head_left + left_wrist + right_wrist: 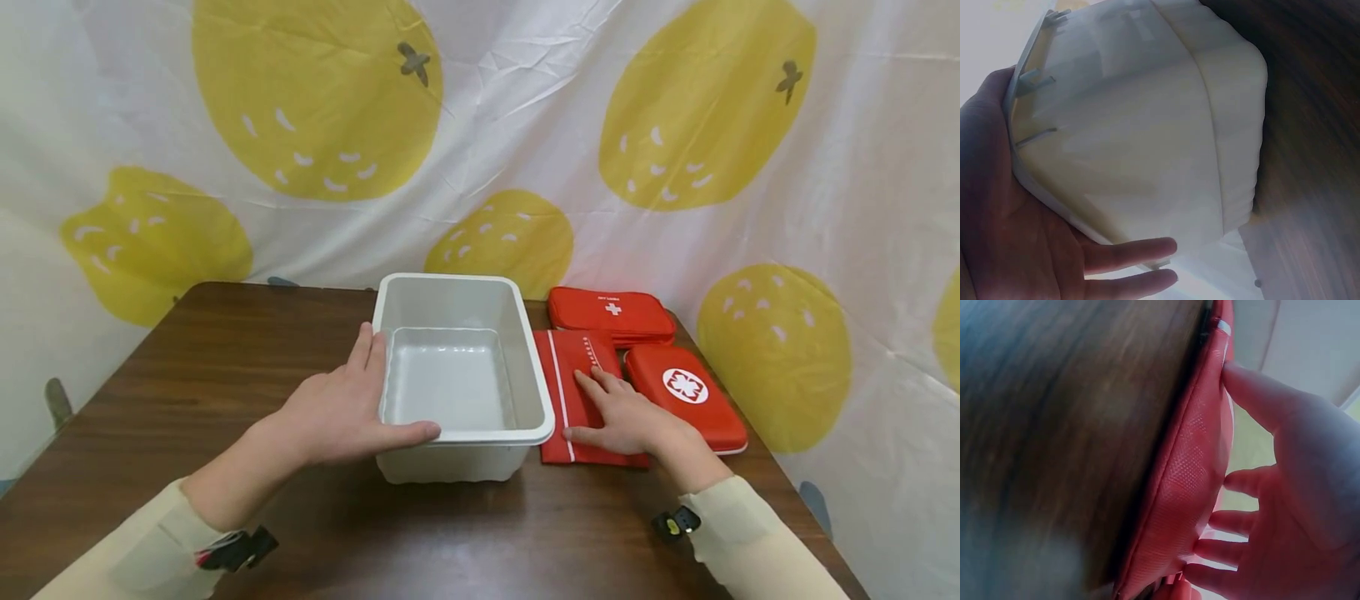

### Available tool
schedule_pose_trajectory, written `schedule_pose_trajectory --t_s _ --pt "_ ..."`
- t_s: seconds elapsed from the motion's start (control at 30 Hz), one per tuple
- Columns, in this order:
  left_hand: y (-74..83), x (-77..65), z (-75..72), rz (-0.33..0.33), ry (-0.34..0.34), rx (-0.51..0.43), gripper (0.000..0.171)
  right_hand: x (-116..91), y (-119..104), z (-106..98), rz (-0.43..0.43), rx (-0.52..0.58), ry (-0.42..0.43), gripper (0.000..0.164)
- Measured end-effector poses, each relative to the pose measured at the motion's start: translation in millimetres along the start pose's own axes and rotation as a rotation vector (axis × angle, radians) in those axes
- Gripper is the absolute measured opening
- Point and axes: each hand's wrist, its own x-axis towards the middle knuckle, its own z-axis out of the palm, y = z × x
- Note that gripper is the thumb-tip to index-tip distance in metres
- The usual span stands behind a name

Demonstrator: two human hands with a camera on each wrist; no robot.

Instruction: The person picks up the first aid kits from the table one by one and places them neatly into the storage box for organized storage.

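Observation:
A light grey plastic bin (457,436) stands on the table, its inside bare. My left hand (348,404) lies at its near left corner, thumb along the front rim and fingers extended against the left side. In the left wrist view, two straight fingers (1138,250) reach along the outer wall of the bin (1129,137). To the right of the bin is a flat red pouch (558,400) with a white stripe. Spread over it, my right hand (626,417) touches its top with the fingertips. The right wrist view shows the pouch (1179,469) from its edge.
Behind the pouch lies a red first aid case (592,310) with a white cross. Another red case (716,408) with a round white emblem sits to its right, close to my right hand. A fruit-print curtain (510,150) hangs behind the dark wooden table (210,358).

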Motion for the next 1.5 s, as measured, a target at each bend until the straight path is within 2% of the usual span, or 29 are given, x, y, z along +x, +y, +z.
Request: schedule_pose_trajectory --t_s 0.17,0.47,0.7,1.03,1.5 --pt "0.5 -0.2 -0.3 -0.015 -0.027 -0.012 0.144 -2 -2 1 -0.002 0.0 -0.023 0.104" --pt "-0.4 -0.2 0.6 -0.02 -0.032 -0.019 0.145 -7 -11 2 0.027 -0.008 -0.07 0.103" --pt "0.0 0.0 0.1 -0.016 -0.031 -0.03 0.144 -13 -18 5 0.002 -0.044 -0.061 0.102" --pt "-0.2 0.0 -0.9 -0.016 -0.031 -0.035 0.143 -17 -25 6 0.021 -0.047 -0.077 0.105" --pt "-0.4 0.3 -0.6 -0.021 -0.053 -0.027 0.144 -23 -33 0 0.004 -0.096 -0.068 0.107"
